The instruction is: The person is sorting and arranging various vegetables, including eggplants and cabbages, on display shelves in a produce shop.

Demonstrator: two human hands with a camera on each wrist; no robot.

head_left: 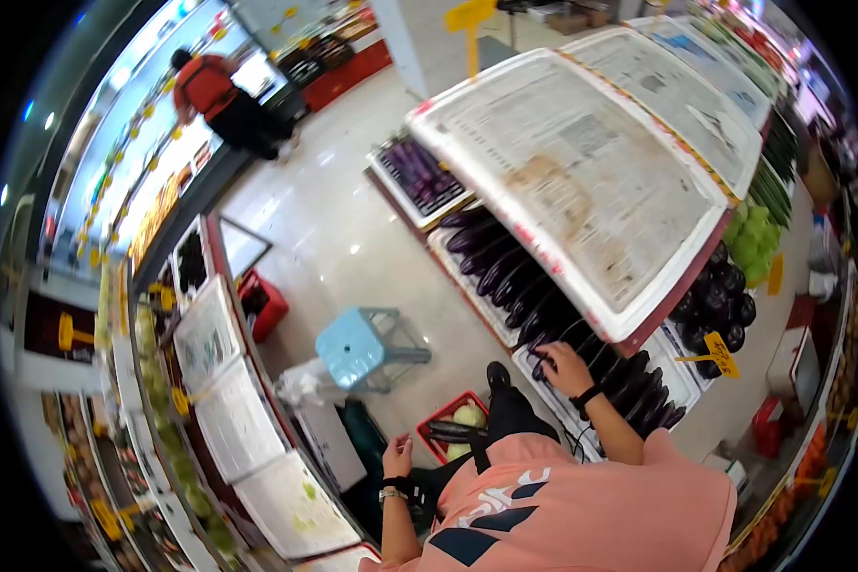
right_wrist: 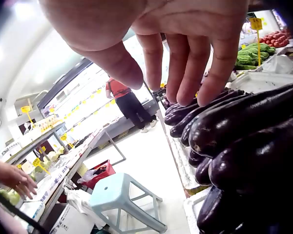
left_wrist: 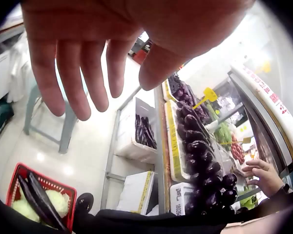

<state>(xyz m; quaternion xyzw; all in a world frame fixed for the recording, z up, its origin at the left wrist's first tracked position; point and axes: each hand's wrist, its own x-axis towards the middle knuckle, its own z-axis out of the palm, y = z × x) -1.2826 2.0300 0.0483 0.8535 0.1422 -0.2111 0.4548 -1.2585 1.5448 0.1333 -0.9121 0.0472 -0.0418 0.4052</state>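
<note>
My right hand [head_left: 564,370] reaches over a row of dark purple eggplants [right_wrist: 244,122], its fingertips close over them in the right wrist view. Nothing is between its loosely spread fingers. White foam boxes [head_left: 448,250] hold the eggplants along the stall. Low at my side, my left hand [head_left: 398,458] hangs with relaxed fingers and a bare palm [left_wrist: 132,24]. Near it on the floor stands a red basket [left_wrist: 71,191], with two long eggplants [left_wrist: 39,195] lying across pale green cabbages [left_wrist: 58,202].
A light blue stool [head_left: 348,348] stands in the aisle. Above the eggplants juts a foam tray [head_left: 629,238] lined with newspaper. More foam trays [head_left: 281,505] line the left stall. Farther off, a person in a red top [head_left: 205,86] is by a lit display case.
</note>
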